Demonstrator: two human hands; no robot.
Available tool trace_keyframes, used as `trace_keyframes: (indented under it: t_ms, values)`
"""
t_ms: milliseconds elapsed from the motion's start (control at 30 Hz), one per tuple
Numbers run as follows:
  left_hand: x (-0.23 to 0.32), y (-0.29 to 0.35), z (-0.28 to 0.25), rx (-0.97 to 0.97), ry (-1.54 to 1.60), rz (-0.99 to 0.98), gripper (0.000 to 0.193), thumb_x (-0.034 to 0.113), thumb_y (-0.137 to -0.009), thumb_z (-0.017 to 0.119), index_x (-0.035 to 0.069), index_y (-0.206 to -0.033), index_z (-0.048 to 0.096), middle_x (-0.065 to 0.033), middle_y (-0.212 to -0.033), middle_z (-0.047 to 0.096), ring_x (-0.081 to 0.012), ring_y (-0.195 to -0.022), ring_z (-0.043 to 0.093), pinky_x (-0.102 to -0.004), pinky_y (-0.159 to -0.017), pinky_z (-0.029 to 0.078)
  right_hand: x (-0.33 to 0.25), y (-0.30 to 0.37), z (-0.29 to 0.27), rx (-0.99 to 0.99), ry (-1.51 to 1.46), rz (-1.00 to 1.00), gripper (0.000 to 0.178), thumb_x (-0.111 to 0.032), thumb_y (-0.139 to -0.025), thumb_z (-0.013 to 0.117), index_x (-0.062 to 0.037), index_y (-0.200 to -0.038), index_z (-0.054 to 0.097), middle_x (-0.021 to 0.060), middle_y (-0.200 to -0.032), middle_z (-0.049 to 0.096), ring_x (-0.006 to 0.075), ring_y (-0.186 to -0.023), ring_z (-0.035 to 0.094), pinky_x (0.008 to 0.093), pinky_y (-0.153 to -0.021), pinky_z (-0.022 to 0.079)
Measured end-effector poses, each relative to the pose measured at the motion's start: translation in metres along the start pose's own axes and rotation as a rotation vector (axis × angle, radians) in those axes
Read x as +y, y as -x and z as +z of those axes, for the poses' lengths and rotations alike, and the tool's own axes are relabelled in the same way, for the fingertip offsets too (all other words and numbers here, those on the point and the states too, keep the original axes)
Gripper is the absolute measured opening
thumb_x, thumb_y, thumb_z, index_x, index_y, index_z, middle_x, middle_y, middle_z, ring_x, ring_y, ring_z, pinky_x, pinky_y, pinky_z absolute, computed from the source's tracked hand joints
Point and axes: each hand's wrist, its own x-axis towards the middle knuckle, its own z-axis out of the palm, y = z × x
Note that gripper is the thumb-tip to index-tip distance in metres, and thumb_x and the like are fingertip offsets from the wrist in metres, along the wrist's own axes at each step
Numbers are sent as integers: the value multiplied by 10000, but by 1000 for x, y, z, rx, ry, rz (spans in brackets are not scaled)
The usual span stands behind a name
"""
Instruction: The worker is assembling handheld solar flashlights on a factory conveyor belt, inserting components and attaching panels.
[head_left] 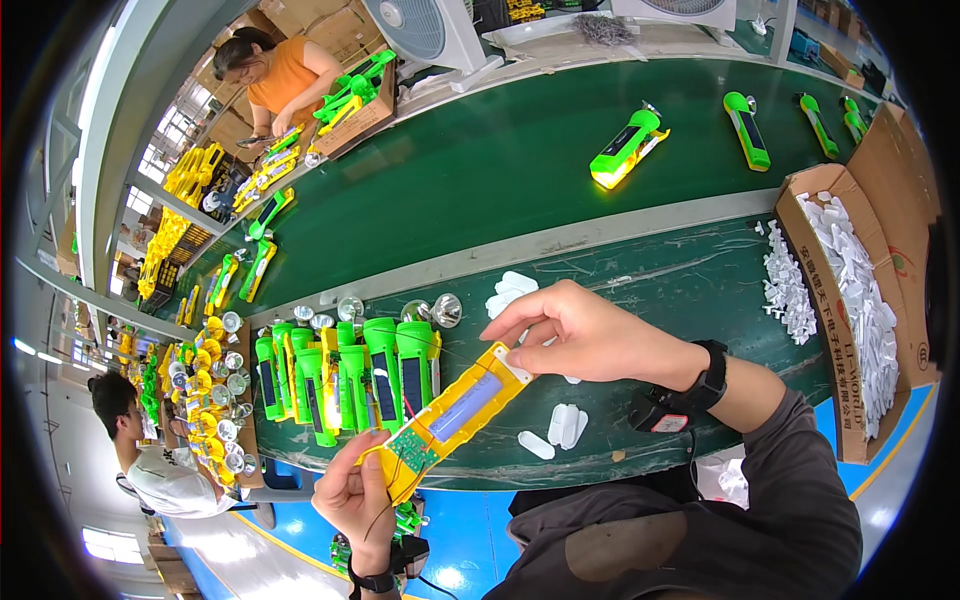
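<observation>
I hold a yellow flashlight housing half (462,428) slantwise above the near edge of the bench. Inside it lie a blue cylindrical battery (466,407) and a small green circuit board (412,449), with thin wires running off. My left hand (358,492) grips the lower-left end beside the board. With thumb and fingers, my right hand (575,335) pinches the upper-right end, where a white piece (512,364) sits. Left of the housing stand several green flashlight bodies (382,360) in a cluster. White oval plastic pieces (567,426) lie near my right wrist.
Beyond a rail (560,240), a green conveyor belt (450,170) carries flashlights (630,145). A carton (848,335) of white pieces stands at right, a loose pile (788,290) beside it. Reflector parts (215,400) fill the left. Two other people (283,80) are at left.
</observation>
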Motion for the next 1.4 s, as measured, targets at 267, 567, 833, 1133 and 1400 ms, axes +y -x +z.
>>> trace_keyframes:
  t_ms: [267, 567, 833, 1133, 1400]
  values:
    - [0, -4, -1, 2, 39, -34, 212, -67, -877, 521, -76, -1075, 596, -162, -924, 683, -94, -736, 638, -187, -648, 501, 7, -7, 0, -102, -163, 67, 357, 9, -822, 586, 61, -1173, 552, 147, -1061, 621, 164, -899, 653, 228, -688, 527]
    - [-1, 0, -4, 5, -1, 1, 225, -64, -881, 524, -69, -1095, 592, -149, -932, 685, -77, -720, 627, -178, -634, 494, 9, -10, 1, -164, -319, 172, 365, 35, -816, 581, 78, -1177, 545, 189, -1102, 613, 219, -919, 659, 290, -803, 558]
    - [0, 2, -9, -8, 0, -59, 232, -66, -881, 518, -64, -1100, 594, -143, -950, 687, -47, -684, 612, -161, -608, 480, 19, -13, 4, -185, -390, 163, 419, 31, -776, 602, 94, -1183, 529, 200, -1096, 615, 217, -924, 656, 305, -804, 559]
    - [1, 1, -7, 9, 11, -59, 230, -59, -882, 522, -67, -1102, 590, -155, -939, 686, -66, -699, 631, -167, -615, 493, 19, -13, 2, -185, -601, 240, 430, 9, -800, 595, 118, -1202, 491, 209, -1121, 601, 229, -979, 637, 316, -874, 532]
    - [-2, 2, -11, 59, 50, -78, 237, -63, -880, 523, -72, -1108, 588, -139, -963, 671, -90, -783, 629, -193, -689, 498, 15, -20, -3, -85, -375, 209, 330, -69, -877, 583, 71, -1172, 539, 168, -1124, 610, 205, -969, 632, 313, -855, 533]
